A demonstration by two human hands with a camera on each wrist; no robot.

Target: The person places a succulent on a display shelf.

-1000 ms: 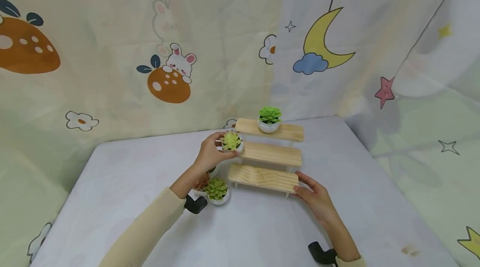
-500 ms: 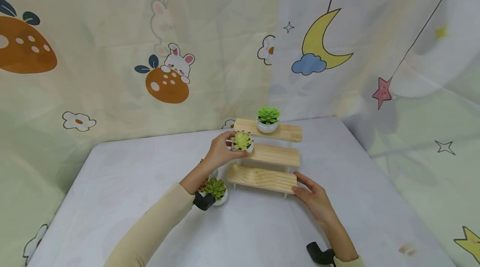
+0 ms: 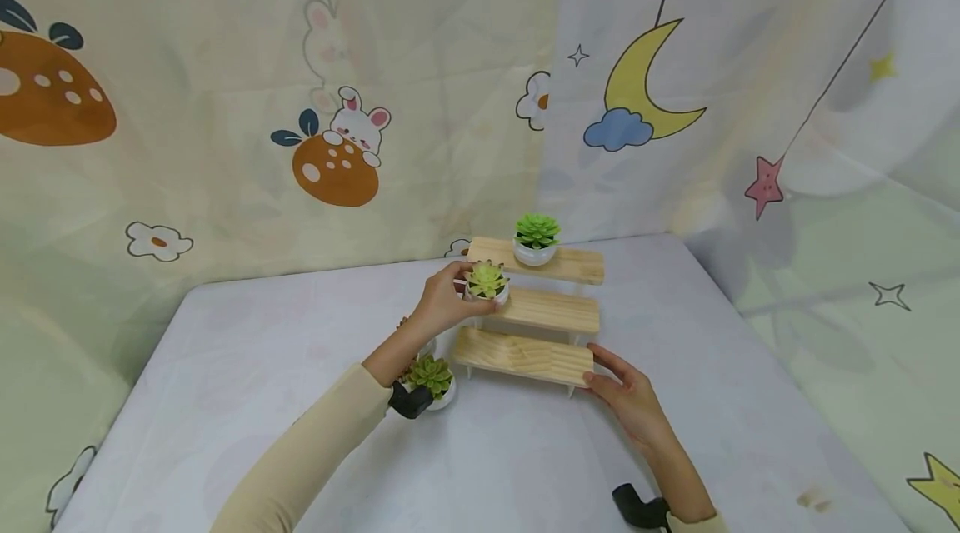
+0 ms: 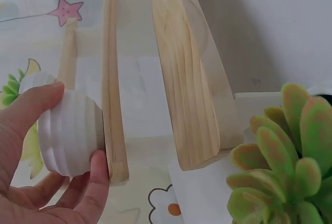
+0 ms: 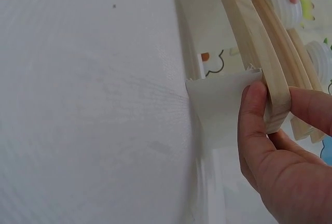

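My left hand (image 3: 442, 300) grips a small potted succulent (image 3: 487, 280), yellow-green with pinkish tips, at the left end of the middle board (image 3: 555, 312) of a three-tier wooden stand. In the left wrist view, the base of its white ribbed pot (image 4: 70, 133) is right at that board's surface, thumb on one side and fingers on the other. My right hand (image 3: 630, 404) pinches the right end of the lowest board (image 3: 525, 356); the right wrist view shows thumb and fingers on both faces of this board (image 5: 275, 89), beside a white leg (image 5: 223, 102).
A bright green potted succulent (image 3: 536, 240) stands on the top board (image 3: 581, 265). Left of the stand, another green succulent (image 3: 432, 375) sits on the white table (image 3: 510, 466), with more pots partly hidden behind my left forearm. A patterned cloth wall (image 3: 450, 100) rises behind the table.
My left hand has carried the potted succulent a little to the right, over the middle board's left end, and barely moves in the last half second. My right hand keeps its hold.
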